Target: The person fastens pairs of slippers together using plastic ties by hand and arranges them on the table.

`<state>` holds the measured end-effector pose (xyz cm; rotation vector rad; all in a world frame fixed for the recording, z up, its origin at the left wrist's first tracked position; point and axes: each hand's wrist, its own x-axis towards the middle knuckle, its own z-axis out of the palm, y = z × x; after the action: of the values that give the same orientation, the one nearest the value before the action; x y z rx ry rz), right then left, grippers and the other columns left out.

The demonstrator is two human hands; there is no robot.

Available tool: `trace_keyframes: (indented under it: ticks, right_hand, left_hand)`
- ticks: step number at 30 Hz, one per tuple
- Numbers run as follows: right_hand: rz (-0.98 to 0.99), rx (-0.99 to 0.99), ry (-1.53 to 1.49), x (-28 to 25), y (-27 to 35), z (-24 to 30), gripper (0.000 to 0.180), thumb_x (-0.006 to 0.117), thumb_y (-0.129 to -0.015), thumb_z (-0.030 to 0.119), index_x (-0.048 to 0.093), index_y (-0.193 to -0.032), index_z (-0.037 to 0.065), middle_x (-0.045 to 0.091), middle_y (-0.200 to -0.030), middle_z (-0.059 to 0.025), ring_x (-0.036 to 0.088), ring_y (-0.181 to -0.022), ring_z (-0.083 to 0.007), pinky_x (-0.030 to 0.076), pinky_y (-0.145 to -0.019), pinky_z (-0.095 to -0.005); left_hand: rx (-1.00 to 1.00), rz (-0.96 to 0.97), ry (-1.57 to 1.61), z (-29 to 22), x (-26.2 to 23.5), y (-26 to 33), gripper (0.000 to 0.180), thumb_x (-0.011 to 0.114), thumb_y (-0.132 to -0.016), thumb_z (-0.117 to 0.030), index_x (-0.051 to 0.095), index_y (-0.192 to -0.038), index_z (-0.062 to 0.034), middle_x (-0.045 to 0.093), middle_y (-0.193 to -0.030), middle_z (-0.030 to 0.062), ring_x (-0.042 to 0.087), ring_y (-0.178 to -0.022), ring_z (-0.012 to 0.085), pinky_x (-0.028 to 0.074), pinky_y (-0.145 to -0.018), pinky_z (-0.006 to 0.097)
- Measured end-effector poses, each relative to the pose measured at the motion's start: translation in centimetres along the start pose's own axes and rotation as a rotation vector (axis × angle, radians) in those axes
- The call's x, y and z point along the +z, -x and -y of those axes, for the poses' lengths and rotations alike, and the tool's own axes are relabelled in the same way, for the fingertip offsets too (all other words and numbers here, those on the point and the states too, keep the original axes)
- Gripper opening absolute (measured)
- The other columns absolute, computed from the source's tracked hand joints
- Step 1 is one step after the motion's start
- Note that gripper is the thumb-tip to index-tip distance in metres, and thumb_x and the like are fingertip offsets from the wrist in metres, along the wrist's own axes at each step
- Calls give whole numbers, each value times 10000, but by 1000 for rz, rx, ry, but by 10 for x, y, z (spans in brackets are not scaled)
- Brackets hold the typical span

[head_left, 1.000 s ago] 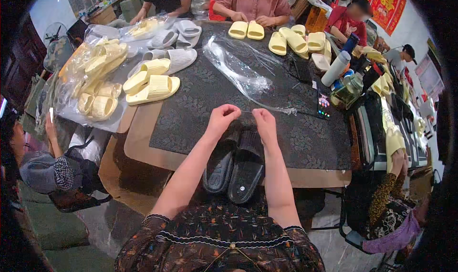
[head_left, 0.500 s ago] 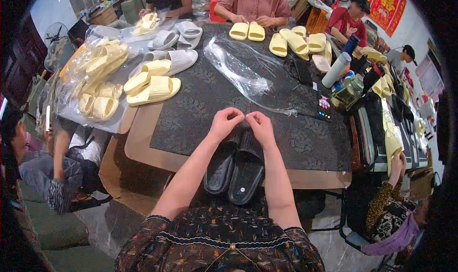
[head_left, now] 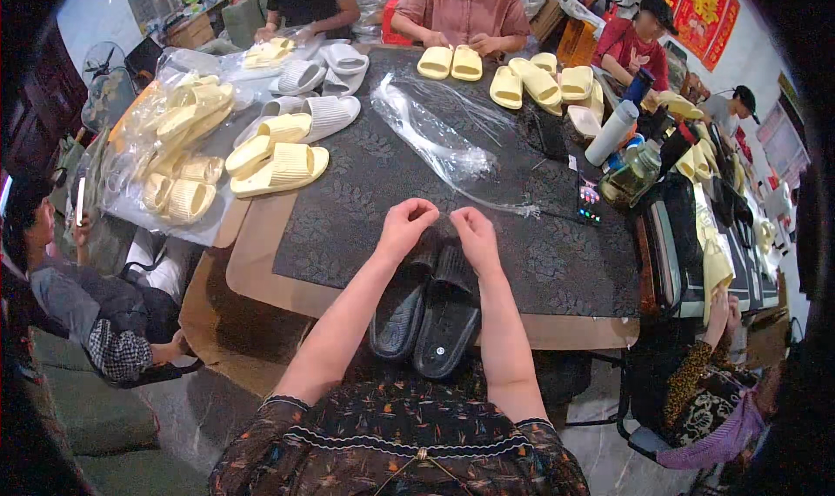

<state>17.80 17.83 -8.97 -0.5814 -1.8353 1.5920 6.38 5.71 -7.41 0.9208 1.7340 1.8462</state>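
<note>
A pair of black slippers [head_left: 447,329] lies side by side at the front edge of the table, heels towards me and jutting over the edge. Just above their toe ends, my left hand [head_left: 407,228] is closed in a pinch, thumb against fingers. Facing it a short gap away, my right hand [head_left: 476,239] is pinched too. Anything between the fingertips is too thin or small to make out. Beyond my hands, a bundle of clear plastic strands [head_left: 435,144] is spread over the dark patterned table cover [head_left: 348,226].
Yellow slippers [head_left: 283,167] and grey slippers [head_left: 335,118] stand at the left, beside bagged yellow pairs [head_left: 187,196]. At the right are a phone [head_left: 589,193], a white bottle [head_left: 611,133] and a jar [head_left: 633,174]. Several people work around the table.
My hands have drawn slightly apart, leaving a wider gap between the fingertips. At the left, a seated person's arm has dropped. The far-left worker has shifted a wrapped yellow pair.
</note>
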Motion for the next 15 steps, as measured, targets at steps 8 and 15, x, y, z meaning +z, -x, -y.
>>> trace_keyframes:
  ticks: [8,15]
  right_hand:
    - [-30,-1,-71,2,1,5,144,673,-858,153,626,-861,18,556,-683,58,454,-607,-14,368,-554,-185]
    - [-5,0,-1,2,-1,4,149,678,-858,162,619,-839,26,522,-661,77,419,-590,-3,336,-524,-184]
  left_hand:
    - [-13,-56,29,3,-2,-1,119,674,-834,-108,657,-884,-2,638,-783,-10,569,-736,61,466,-690,226]
    - [22,14,55,5,-1,-3,126,672,-835,-114,660,-895,-4,639,-790,-9,566,-733,63,463,-684,220]
